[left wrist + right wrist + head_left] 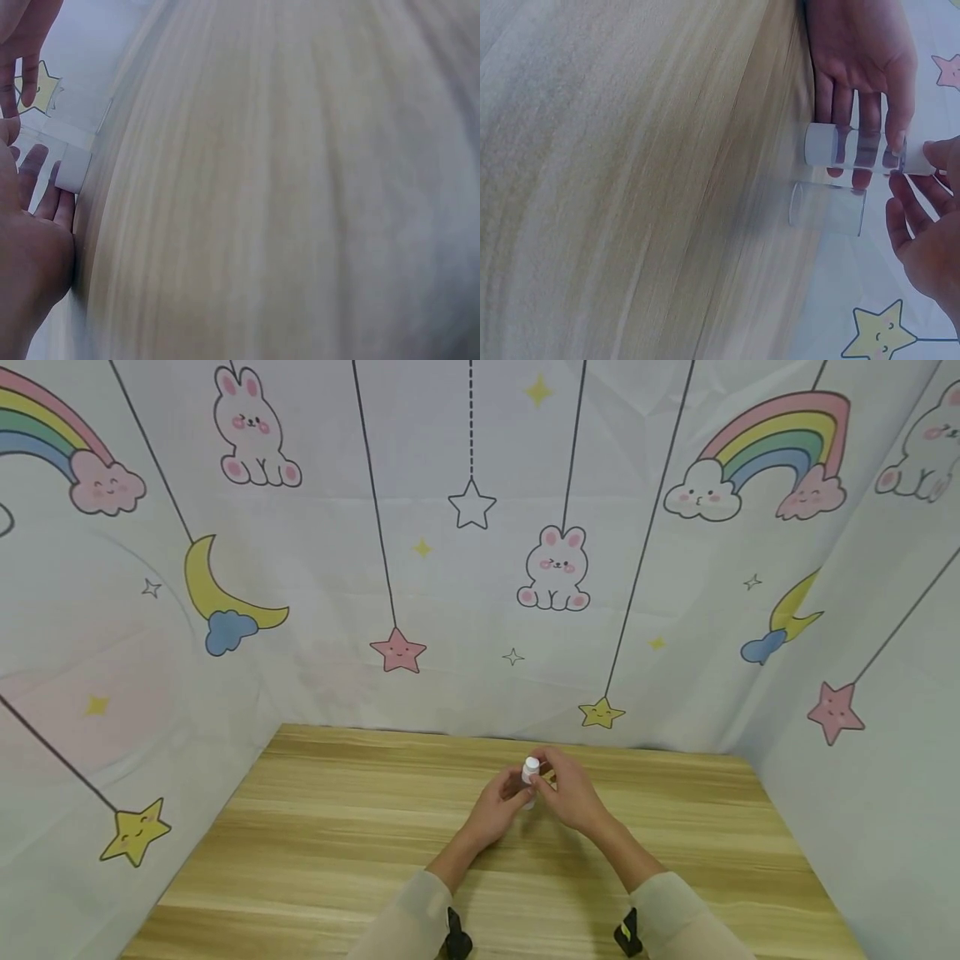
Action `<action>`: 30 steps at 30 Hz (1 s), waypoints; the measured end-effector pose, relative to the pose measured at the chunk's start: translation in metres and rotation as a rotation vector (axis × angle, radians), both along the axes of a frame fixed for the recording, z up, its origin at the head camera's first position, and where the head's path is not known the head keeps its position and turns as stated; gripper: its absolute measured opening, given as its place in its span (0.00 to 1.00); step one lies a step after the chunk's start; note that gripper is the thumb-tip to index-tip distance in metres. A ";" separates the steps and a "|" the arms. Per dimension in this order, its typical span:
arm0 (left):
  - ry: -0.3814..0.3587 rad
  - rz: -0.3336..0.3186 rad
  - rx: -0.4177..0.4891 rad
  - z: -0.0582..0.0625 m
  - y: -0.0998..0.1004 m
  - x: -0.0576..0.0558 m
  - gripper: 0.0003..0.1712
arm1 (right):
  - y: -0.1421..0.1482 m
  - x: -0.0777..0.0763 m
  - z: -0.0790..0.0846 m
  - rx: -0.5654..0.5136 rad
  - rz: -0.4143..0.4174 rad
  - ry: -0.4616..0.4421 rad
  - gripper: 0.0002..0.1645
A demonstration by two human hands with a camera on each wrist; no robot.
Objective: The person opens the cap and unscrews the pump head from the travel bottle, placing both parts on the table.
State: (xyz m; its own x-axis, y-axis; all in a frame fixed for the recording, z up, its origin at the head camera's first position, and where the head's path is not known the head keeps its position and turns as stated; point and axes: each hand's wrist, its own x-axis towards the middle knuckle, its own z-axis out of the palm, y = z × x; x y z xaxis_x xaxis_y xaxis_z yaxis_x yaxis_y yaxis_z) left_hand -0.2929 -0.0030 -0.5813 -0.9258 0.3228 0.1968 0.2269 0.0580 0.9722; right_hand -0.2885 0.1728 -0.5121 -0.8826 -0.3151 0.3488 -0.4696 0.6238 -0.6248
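Observation:
A slim clear bottle (pixel 855 148) with a white base (pixel 73 169) and a white top (pixel 532 762) stands upright on the table (pixel 360 827). My left hand (pixel 495 810) grips its clear body, thumb on one side and fingers behind. At the upper end, my right hand (pixel 572 793) pinches the white top between thumb and fingers, its other fingers spread loosely. Close beside the bottle, a clear open-ended cylinder (pixel 829 208), like a small cup or cover, stands on the table. In the head view the hands hide most of the bottle.
A white cloth backdrop (pixel 465 585) printed with rabbits, stars and rainbows rises behind the table and along both sides. The wood-grain table top stretches around both hands. Dark straps (pixel 628 933) hang at the sleeves.

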 end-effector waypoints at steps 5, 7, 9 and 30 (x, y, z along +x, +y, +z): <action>-0.004 -0.004 0.008 0.001 -0.001 0.000 0.21 | 0.000 0.000 -0.001 -0.004 0.003 -0.005 0.13; 0.000 -0.006 0.016 0.002 -0.001 0.001 0.21 | 0.000 0.000 -0.001 -0.004 0.003 -0.011 0.13; 0.002 -0.006 0.021 0.002 -0.001 0.002 0.21 | 0.000 0.000 -0.001 -0.004 0.004 -0.020 0.13; 0.012 0.003 0.022 0.002 0.001 0.002 0.20 | -0.002 0.005 0.005 -0.045 0.006 -0.039 0.17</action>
